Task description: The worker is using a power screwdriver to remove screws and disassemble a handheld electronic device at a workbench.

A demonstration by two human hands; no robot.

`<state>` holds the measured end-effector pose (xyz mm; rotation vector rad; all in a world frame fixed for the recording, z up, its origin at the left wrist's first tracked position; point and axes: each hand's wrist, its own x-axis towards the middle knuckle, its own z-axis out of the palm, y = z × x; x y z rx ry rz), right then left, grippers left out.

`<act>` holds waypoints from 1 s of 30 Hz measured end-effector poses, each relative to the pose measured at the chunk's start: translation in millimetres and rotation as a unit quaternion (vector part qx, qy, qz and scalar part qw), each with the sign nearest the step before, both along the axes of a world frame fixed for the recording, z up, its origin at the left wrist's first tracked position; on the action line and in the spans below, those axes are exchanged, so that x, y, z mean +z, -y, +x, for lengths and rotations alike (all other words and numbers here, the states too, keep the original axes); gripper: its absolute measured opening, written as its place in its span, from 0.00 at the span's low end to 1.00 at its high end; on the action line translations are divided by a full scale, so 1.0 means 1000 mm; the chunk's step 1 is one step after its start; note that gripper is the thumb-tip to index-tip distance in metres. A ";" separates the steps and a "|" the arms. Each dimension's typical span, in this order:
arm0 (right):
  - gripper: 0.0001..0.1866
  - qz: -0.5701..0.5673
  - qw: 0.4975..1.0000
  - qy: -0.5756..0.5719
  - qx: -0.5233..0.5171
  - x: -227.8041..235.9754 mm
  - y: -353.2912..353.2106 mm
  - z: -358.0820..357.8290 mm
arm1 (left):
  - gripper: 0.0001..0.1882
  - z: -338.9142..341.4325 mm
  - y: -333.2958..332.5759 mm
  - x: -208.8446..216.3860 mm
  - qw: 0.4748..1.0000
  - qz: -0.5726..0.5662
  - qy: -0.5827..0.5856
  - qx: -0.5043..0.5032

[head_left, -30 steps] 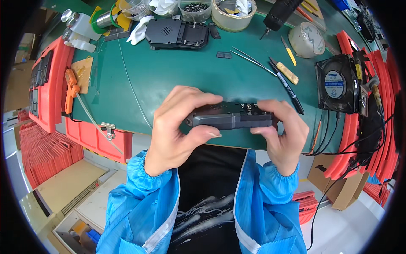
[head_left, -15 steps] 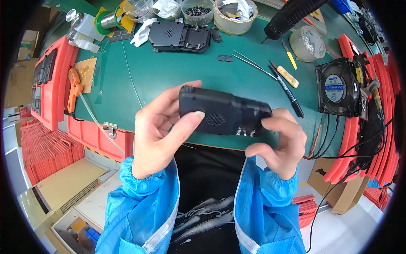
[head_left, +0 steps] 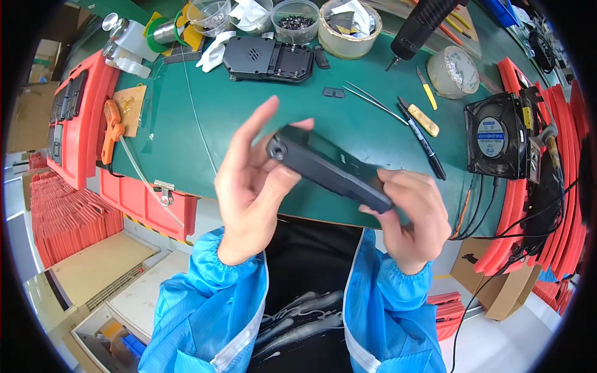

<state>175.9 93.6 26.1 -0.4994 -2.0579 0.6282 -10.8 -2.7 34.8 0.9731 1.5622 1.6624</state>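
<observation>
A black handheld electronic device (head_left: 329,169) is up over the near part of the green mat, tilted with a narrow side toward me and a round socket at its left end. My left hand (head_left: 252,186) holds that end between the thumb and the fingers behind it, the index finger raised off it. At the other end, my right hand (head_left: 413,211) pinches the device between thumb and fingers. A second black device (head_left: 267,58) lies farther back on the mat, showing its speaker grille and open battery compartment. Beside it rests a small black cover (head_left: 321,57).
Tweezers (head_left: 376,102), a black marker (head_left: 426,146), a knife (head_left: 428,89) and small black pads (head_left: 333,92) lie on the mat. A power screwdriver (head_left: 413,37) hangs at upper right. A fan (head_left: 494,133) stands right, an orange glue gun (head_left: 112,132) left. Tubs (head_left: 295,22) line the back.
The device has turned from its grille and battery-compartment face to a narrow side, its right end dipping toward me. My left index finger has lifted, and my right fingers have closed on the right end.
</observation>
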 end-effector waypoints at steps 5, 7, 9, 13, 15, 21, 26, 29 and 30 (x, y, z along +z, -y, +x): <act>0.18 0.112 0.992 0.055 0.013 0.001 0.024 -0.020 | 0.32 0.023 -0.003 -0.021 0.976 0.047 0.209 -0.024; 0.17 0.103 0.993 0.053 0.013 -0.008 0.030 -0.024 | 0.30 0.028 -0.003 -0.008 0.965 -0.004 0.259 -0.036; 0.16 0.089 0.995 0.048 0.013 -0.016 0.032 -0.027 | 0.29 0.022 -0.004 -0.008 0.962 -0.001 0.273 -0.031; 0.15 0.043 0.998 0.010 -0.043 -0.013 0.028 -0.020 | 0.26 0.012 -0.004 -0.007 0.958 0.017 0.286 -0.023; 0.16 0.005 1.000 0.000 -0.023 -0.012 0.024 -0.016 | 0.25 0.010 -0.004 -0.005 0.964 0.040 0.260 -0.026; 0.19 -0.088 0.991 0.063 0.079 -0.009 0.019 -0.021 | 0.27 0.010 -0.001 -0.004 0.952 0.099 0.281 -0.067; 0.18 -0.161 0.983 0.007 0.090 -0.008 0.029 -0.023 | 0.29 0.024 0.007 -0.005 0.983 0.100 0.151 -0.034; 0.20 -0.233 0.971 0.042 0.026 0.000 0.029 -0.012 | 0.29 0.030 0.003 -0.009 0.986 0.110 0.111 -0.050; 0.20 -0.227 0.973 0.046 0.023 0.007 0.023 -0.005 | 0.30 0.031 0.001 -0.011 0.989 0.109 0.087 -0.053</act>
